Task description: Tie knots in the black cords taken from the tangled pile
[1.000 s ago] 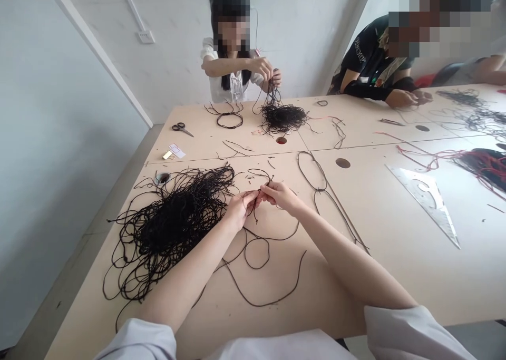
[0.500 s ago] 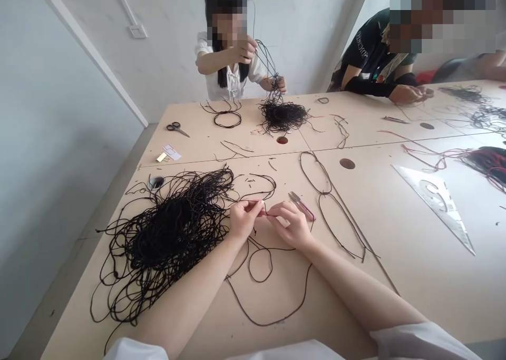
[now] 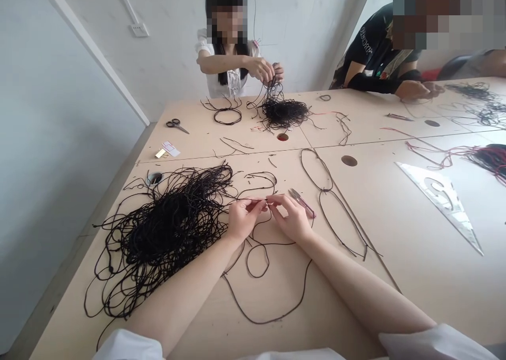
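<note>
Left hand (image 3: 245,219) and right hand (image 3: 293,220) pinching black cord (image 3: 266,200) between thumbs and fingers, tips nearly meeting over table (image 3: 221,318). Dark knot-like spot showing there; tightness hidden, cannot tell. Work looking partway, judging by slack strand (image 3: 276,320) curving below. Pile (image 3: 168,225) lying beside left hand. Looped cords (image 3: 324,190) lying right, apparently already joined. Snips (image 3: 303,203) resting unheld.

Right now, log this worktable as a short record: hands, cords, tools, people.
left hand: pinches a thin dark cord
right hand: fingertips on the same cord
cord pile: tangled black cords, left of the hands
tools: snips beside the right hand; scissors far left; clear triangle ruler at right
across table: person in white, both hands at a black cord bundle
</note>
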`<move>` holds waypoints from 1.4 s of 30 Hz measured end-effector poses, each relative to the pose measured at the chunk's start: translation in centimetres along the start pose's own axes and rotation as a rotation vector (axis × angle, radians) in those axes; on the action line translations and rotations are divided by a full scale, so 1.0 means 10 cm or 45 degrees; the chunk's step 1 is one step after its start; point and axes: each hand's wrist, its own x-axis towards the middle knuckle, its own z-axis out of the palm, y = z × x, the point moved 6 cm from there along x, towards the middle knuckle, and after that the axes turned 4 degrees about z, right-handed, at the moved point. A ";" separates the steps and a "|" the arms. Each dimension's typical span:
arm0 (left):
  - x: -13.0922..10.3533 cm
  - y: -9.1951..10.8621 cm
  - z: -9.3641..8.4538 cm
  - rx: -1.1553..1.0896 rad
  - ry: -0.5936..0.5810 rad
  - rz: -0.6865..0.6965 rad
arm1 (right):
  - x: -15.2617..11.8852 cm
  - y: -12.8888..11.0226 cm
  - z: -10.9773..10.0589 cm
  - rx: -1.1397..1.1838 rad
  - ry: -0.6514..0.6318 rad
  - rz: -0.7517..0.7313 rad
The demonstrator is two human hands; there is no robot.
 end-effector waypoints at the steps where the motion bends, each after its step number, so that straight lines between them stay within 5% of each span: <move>1: 0.00 0.01 0.00 0.045 -0.007 0.015 | 0.00 0.01 0.01 0.001 -0.024 0.004; 8: 0.02 0.12 -0.03 0.376 0.002 0.134 | -0.02 0.08 0.15 0.055 -0.340 0.038; 16: 0.02 0.07 0.00 0.556 -0.045 0.249 | 0.00 0.06 0.04 0.168 -0.146 0.062; 23: -0.02 0.11 0.06 0.731 -0.101 0.356 | -0.03 0.00 0.07 -0.041 -0.118 -0.020; 29: 0.02 -0.02 0.07 0.089 -0.092 -0.059 | 0.06 -0.07 -0.06 0.075 0.044 0.073; 32: 0.05 -0.06 0.06 -0.228 -0.045 -0.231 | 0.21 -0.08 -0.05 0.200 -0.007 0.236; 37: 0.09 -0.10 -0.01 -0.362 0.076 -0.361 | 0.46 -0.05 0.01 0.484 -0.095 0.558; 42: 0.08 -0.10 -0.03 -0.397 0.111 -0.361 | 0.57 -0.07 -0.07 0.668 -0.152 0.638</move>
